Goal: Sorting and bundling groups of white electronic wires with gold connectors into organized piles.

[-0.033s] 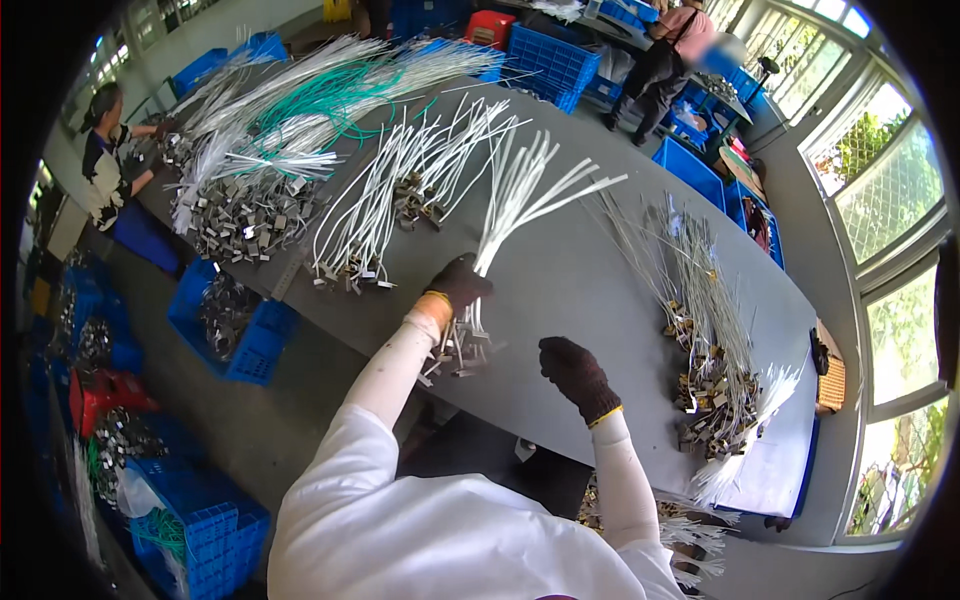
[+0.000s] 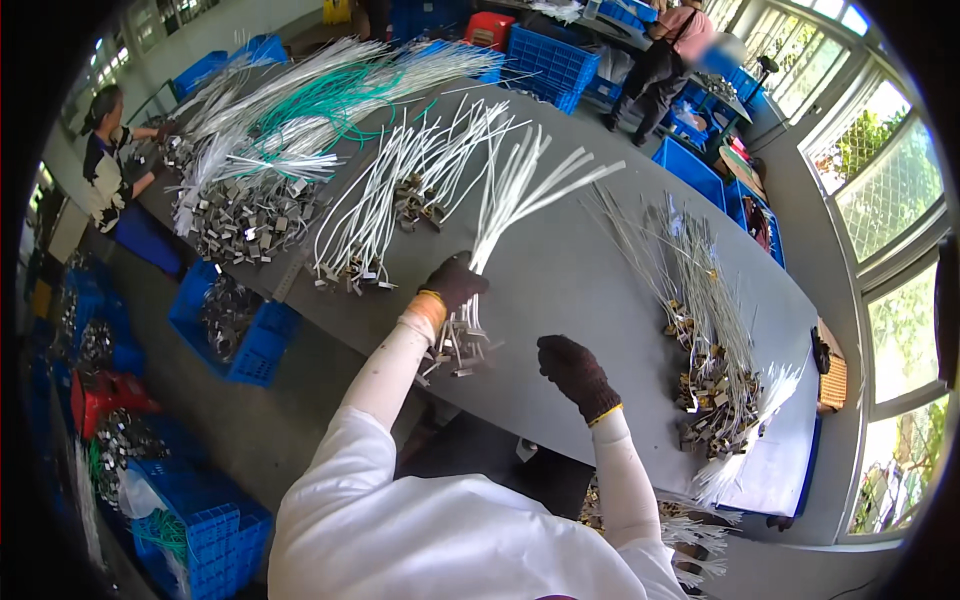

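Observation:
My left hand (image 2: 455, 281), in a dark knitted glove, is closed around the middle of a bundle of white cables (image 2: 510, 205). Their loose ends fan out beyond the hand, toward the far side of the table. Small metal end pieces (image 2: 462, 350) hang below the grip, near the table's front edge. My right hand (image 2: 578, 376), gloved the same way, is curled shut above the table to the right, apart from the bundle. Nothing sticks out of its fingers, though its palm is hidden.
On the grey table (image 2: 560, 290) lie white cables (image 2: 375, 195), a large pile with green strands (image 2: 310, 100), and thin cables (image 2: 715, 300) at right. Blue crates (image 2: 235, 330) stand left. One person (image 2: 110, 180) works at the left end; another (image 2: 665, 70) stands far back.
My left hand and the bundle have shifted very slightly leftward, and the metal ends have spread a little. My right hand is practically where it was.

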A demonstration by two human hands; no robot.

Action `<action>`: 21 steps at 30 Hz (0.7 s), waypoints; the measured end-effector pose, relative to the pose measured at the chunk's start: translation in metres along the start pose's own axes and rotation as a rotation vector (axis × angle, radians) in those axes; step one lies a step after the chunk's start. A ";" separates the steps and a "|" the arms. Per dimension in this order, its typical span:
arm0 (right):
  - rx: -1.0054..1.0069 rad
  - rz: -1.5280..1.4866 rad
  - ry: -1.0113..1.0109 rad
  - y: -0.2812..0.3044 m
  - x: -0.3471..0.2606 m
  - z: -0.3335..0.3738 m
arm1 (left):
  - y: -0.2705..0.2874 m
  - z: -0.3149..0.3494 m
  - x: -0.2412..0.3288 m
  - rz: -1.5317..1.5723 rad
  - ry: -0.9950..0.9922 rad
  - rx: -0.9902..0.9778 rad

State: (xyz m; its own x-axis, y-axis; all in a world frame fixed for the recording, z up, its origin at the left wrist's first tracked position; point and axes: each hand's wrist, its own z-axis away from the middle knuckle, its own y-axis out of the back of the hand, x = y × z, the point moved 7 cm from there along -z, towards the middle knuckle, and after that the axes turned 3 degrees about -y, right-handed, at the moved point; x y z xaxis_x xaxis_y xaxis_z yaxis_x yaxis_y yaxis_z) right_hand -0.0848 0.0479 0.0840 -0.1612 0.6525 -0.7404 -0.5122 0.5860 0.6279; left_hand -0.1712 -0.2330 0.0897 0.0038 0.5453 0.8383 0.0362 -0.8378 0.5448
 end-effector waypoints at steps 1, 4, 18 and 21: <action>0.000 -0.007 0.006 -0.005 0.004 -0.003 | 0.008 0.002 -0.004 0.010 0.017 -0.014; 0.225 -0.042 0.321 0.001 -0.009 -0.003 | 0.015 0.004 -0.006 0.501 0.051 -0.123; 0.552 -0.758 0.253 0.146 -0.149 0.043 | -0.049 0.089 0.229 0.303 -0.598 -0.115; 0.477 -0.745 0.387 0.164 -0.158 0.077 | -0.071 0.073 0.231 0.138 -0.650 -0.261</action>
State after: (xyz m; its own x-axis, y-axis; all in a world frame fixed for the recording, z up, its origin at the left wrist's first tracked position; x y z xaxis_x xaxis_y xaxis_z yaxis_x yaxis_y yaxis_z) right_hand -0.0784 0.0778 0.3223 -0.2439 -0.1187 -0.9625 -0.2125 0.9749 -0.0664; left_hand -0.1003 -0.0451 0.2431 0.5889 0.2724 0.7609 -0.2475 -0.8355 0.4906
